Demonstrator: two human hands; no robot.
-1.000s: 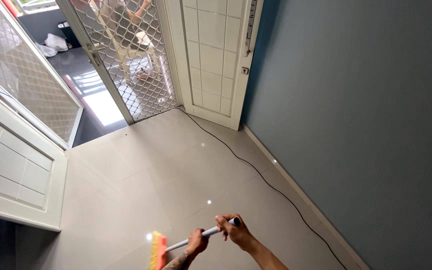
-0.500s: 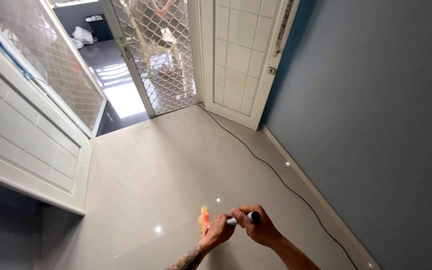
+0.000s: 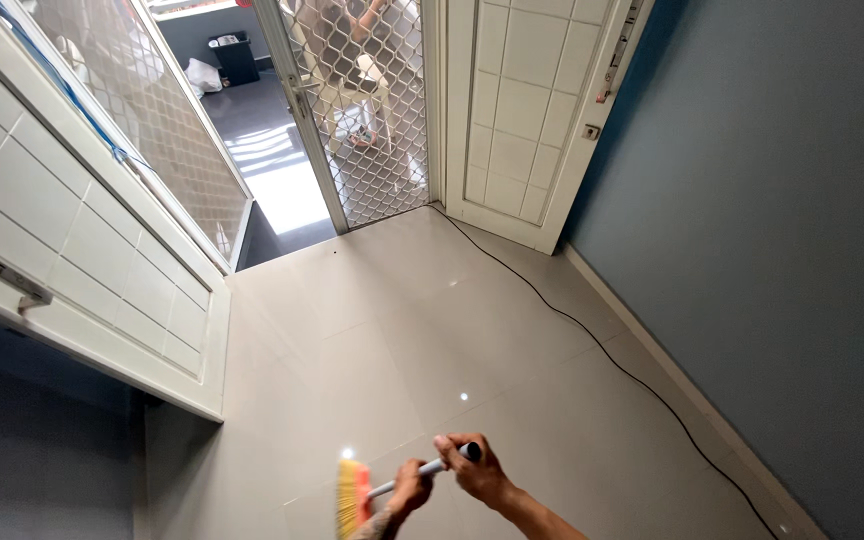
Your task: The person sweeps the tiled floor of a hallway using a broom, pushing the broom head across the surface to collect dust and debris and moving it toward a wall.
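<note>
Broom [image 3: 357, 497]: light and stiff, its grey handle [image 3: 422, 470] clasped near the top by the closed right hand [image 3: 477, 472] and lower by the closed left hand [image 3: 410, 488], bristles on the tiled floor [image 3: 402, 330].

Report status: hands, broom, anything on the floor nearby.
Left hand and right hand both gripping the broom handle. Broom head down on the tile floor. Black cable runs along the right wall, apart from the broom.

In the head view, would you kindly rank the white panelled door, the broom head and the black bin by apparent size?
1. White panelled door, by far the largest.
2. Broom head.
3. Black bin.
The last two look nearly alike; the bin is far off, so its true size is unsure.
</note>
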